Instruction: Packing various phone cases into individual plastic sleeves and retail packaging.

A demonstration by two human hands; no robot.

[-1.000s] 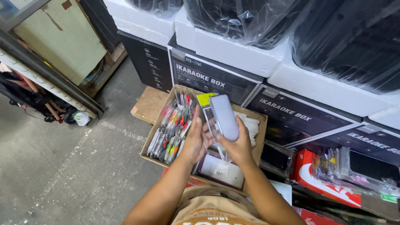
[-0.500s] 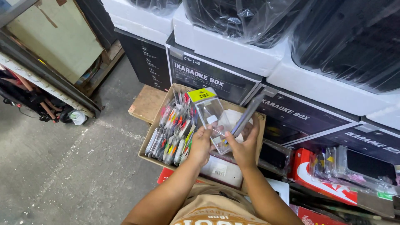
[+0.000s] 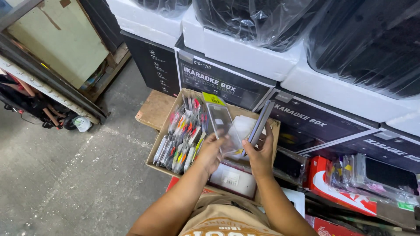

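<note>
- Nearest to me, both forearms reach forward over a tan shirt [image 3: 218, 220]; I record two bare hands at work above an open cardboard box [image 3: 162, 133] on the floor.
- Left hand [image 3: 211, 150]: closed around the lower end of a clear plastic case [image 3: 222, 126] with a yellow tag at its top. The case stands nearly upright, tilted slightly, lifted above the box contents.
- Right hand [image 3: 259, 154]: gripping the lower part of a dark flat slab [image 3: 261, 122], seen edge-on and leaning right. I cannot tell what the slab is.
- The two items are held just beside each other and apart, not joined.
- Progress, in my judgement: both pieces are out of the box and separated; fitting them together or returning them is not yet done.
- Inside the box, left of the hands, a row of colourful small packets [image 3: 181, 137] stands on edge; a white box [image 3: 232, 179] lies under the hands.
- Beyond, black printed cartons [image 3: 227, 85] are stacked, with white foam blocks [image 3: 245, 52] and black plastic-wrapped goods above.
- Far left, a concrete floor [image 3: 57, 183].
</note>
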